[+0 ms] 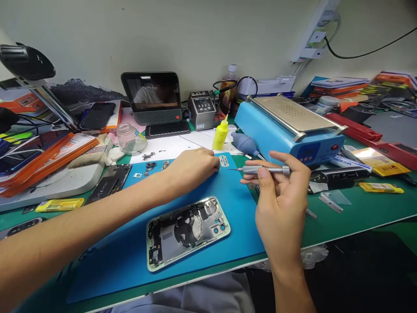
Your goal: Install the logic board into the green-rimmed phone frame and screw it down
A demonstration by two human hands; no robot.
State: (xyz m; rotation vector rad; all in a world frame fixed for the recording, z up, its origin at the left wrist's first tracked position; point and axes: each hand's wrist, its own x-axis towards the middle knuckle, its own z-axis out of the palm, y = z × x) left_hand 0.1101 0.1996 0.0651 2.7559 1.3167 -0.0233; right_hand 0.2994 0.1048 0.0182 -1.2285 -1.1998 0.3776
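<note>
A grey precision screwdriver lies almost level in my right hand. Thumb and fingers close round its handle, and its thin tip points left. Across the mat reaches my left hand, its fingers curled down close to the screwdriver tip; whatever they pinch, if anything, is hidden. Below both hands an opened phone housing with a pale green frame rests at a slant on the blue mat. Behind my left forearm are a small camera module, a white SIM tray and a small board.
A yellow squeeze bottle and a blue air blower stand behind the hands. At the right is a blue heating plate machine. A glass jar, a phone screen assembly and a smart display are at the left and back.
</note>
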